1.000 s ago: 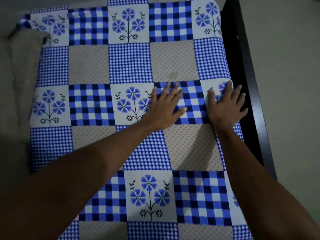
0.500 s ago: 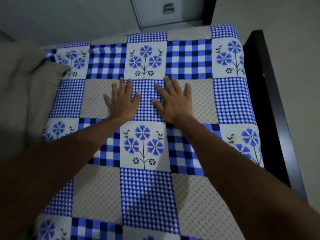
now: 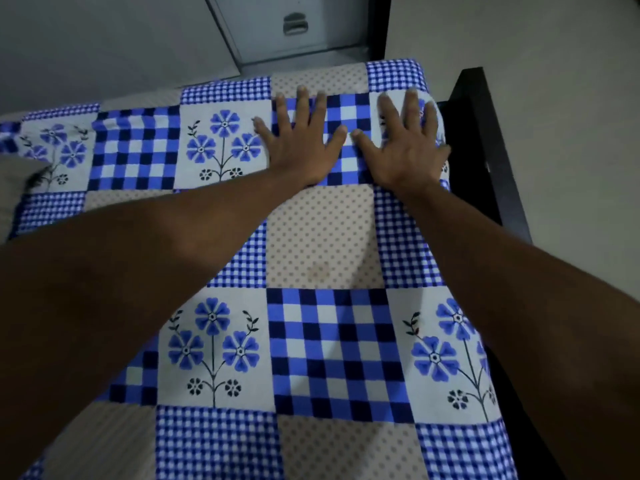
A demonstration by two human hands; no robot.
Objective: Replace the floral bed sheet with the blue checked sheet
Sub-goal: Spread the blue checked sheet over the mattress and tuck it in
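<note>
The blue checked sheet (image 3: 322,348), a patchwork of blue checks, dotted beige squares and blue flower panels, lies spread flat over the bed. My left hand (image 3: 301,140) presses flat on it near the far edge, fingers straight and spread. My right hand (image 3: 405,143) lies flat beside it, close to the far right corner, fingers also spread. The thumbs almost meet. Neither hand grips cloth.
A dark bed frame (image 3: 485,147) runs along the right side, with pale floor beyond. A grey cabinet with a handle (image 3: 295,25) stands past the far end. Grey bedding (image 3: 10,188) bunches at the left edge.
Both hands have slid away from me and to the right across the sheet, from the middle squares to the far right corner. The view has moved forward with them.
</note>
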